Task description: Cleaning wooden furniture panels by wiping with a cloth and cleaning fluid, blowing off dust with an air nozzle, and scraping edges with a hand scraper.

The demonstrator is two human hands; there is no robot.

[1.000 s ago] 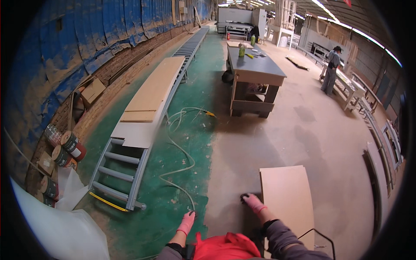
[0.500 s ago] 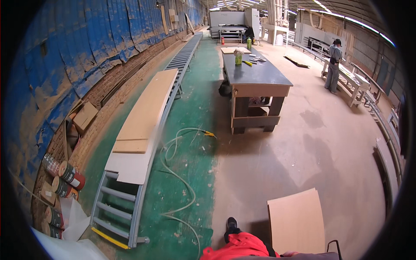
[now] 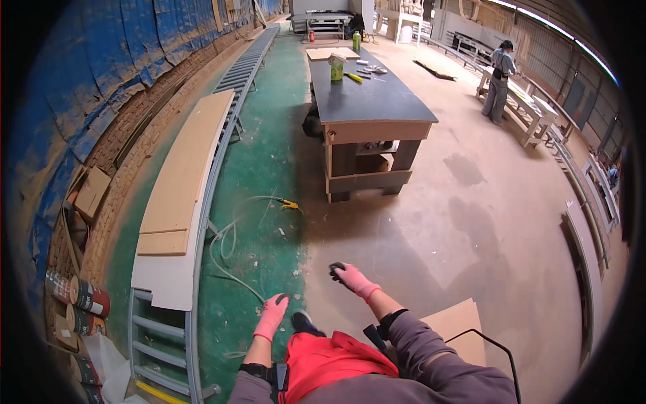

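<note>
Both my hands wear pink gloves with black palms and fingertips. In front of the red apron [image 3: 330,357], my left hand [image 3: 272,315] hangs over the green floor with its fingers curled in. Further ahead and to the right, my right hand [image 3: 354,280] is raised over the bare floor, its fingers also curled. Nothing shows in either hand. A pale hose with a yellow air blow gun [image 3: 289,204] lies on the floor beyond them. Nearest my right forearm is a light brown board [image 3: 457,323], partly hidden by the sleeve.
On the left runs a roller conveyor [image 3: 161,330] carrying long wooden panels [image 3: 176,182] over a white sheet. Ahead stands a dark-topped workbench [image 3: 377,101] with a green jar [image 3: 336,70]. Paint cans [image 3: 89,296] sit by the wall. A person [image 3: 498,84] works at the right.
My two gloved hands and forearms have come into view from below. The view has shifted, so the bench and conveyor sit further left, and more of the apron shows.
</note>
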